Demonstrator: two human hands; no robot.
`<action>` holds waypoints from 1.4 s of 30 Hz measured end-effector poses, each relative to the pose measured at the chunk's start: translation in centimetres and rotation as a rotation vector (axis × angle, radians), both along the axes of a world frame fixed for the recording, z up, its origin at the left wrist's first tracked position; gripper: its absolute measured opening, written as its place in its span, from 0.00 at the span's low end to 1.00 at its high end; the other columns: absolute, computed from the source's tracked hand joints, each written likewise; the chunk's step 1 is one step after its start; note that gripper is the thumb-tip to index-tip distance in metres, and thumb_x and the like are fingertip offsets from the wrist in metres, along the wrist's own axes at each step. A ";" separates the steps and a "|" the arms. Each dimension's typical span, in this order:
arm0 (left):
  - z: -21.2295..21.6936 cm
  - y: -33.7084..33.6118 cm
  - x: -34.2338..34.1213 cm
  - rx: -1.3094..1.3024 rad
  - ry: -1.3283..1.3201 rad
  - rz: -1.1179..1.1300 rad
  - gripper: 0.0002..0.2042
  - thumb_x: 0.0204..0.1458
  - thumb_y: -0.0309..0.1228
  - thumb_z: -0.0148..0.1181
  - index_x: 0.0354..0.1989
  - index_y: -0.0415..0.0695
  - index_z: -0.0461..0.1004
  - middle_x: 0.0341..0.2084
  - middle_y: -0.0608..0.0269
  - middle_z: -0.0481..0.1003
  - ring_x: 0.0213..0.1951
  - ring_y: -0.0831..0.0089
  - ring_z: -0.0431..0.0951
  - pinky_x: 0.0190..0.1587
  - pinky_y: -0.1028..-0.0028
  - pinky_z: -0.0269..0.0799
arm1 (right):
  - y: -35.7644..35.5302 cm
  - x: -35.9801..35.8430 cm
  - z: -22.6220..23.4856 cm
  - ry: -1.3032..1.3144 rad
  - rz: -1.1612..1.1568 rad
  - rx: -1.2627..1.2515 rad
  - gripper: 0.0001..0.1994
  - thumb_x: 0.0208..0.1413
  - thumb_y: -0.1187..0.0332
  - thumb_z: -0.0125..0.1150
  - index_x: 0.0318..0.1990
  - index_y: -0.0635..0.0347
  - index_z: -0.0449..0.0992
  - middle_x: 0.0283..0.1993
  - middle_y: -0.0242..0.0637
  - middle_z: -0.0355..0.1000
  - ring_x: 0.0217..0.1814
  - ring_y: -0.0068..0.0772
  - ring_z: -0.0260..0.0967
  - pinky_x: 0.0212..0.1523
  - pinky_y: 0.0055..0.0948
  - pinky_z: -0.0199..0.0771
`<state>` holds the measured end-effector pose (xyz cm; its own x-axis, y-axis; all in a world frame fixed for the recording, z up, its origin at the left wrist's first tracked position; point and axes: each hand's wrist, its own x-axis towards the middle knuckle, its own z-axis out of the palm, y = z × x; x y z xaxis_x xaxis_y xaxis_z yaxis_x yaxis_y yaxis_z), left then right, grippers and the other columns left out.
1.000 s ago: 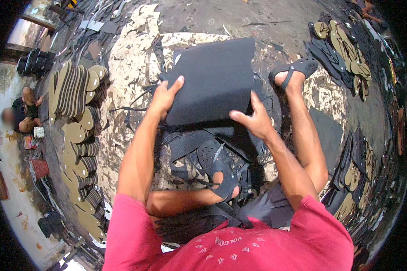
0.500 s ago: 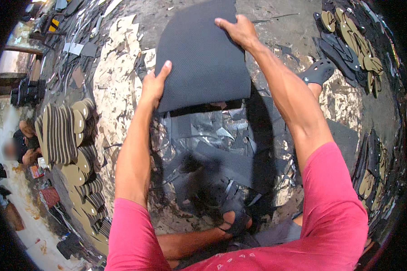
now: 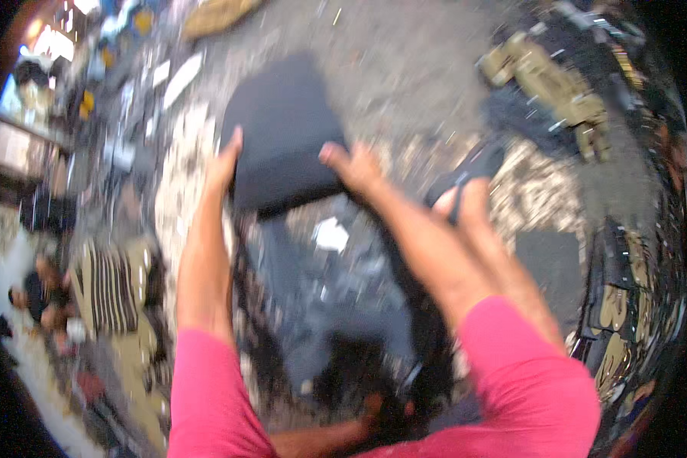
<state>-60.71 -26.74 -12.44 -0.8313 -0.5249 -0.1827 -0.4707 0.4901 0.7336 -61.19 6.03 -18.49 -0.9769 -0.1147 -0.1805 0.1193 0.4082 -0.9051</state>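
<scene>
A dark grey sheet of what looks like foam rubber (image 3: 286, 137), rounded at its far left corner, is held up in front of me by its two sides. My left hand (image 3: 225, 160) grips the left edge, thumb resting on top. On the right edge, close to the near corner, my right hand (image 3: 356, 166) holds the sheet with its thumb over the surface. The fingers of both hands are mostly hidden beneath it. Under and nearer than the sheet lie dark scraps (image 3: 336, 275) and a white piece (image 3: 330, 234), blurred by motion.
Stacked olive-and-black soles (image 3: 111, 286) stand at the left, with another person (image 3: 42, 294) beyond them. Olive flip-flops (image 3: 546, 84) lie at the far right and more footwear (image 3: 614, 305) nearer. My sandalled foot (image 3: 466, 183) is beside my right arm; a dark flat sheet (image 3: 548, 267) lies right of it.
The view has tilted and blurred. The sheet now appears further left and smaller, and my right hand has come down from its far edge to near the close right corner.
</scene>
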 end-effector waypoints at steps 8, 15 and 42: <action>15.3 17.3 12.2 -0.385 0.508 -0.533 0.22 0.61 0.39 0.64 0.54 0.32 0.73 0.38 0.39 0.82 0.39 0.47 0.84 0.43 0.58 0.79 | 7.8 4.6 14.0 -0.055 0.082 -0.303 0.60 0.54 0.32 0.65 0.77 0.70 0.42 0.78 0.64 0.49 0.79 0.58 0.51 0.69 0.55 0.65; 16.5 34.6 24.2 -0.753 0.241 -1.038 0.23 0.58 0.30 0.57 0.63 0.44 0.67 0.34 0.51 0.82 0.36 0.51 0.84 0.39 0.49 0.78 | 20.2 15.3 20.0 -0.103 -0.057 -0.276 0.49 0.54 0.43 0.71 0.73 0.64 0.53 0.63 0.50 0.70 0.53 0.42 0.74 0.50 0.44 0.78; 9.8 33.7 47.3 0.969 -0.302 -0.184 0.24 0.68 0.54 0.51 0.44 0.40 0.76 0.27 0.58 0.79 0.23 0.73 0.79 0.23 0.78 0.69 | 42.0 60.1 0.4 0.117 -0.634 0.724 0.16 0.62 0.63 0.61 0.49 0.67 0.72 0.43 0.48 0.73 0.45 0.49 0.72 0.46 0.47 0.73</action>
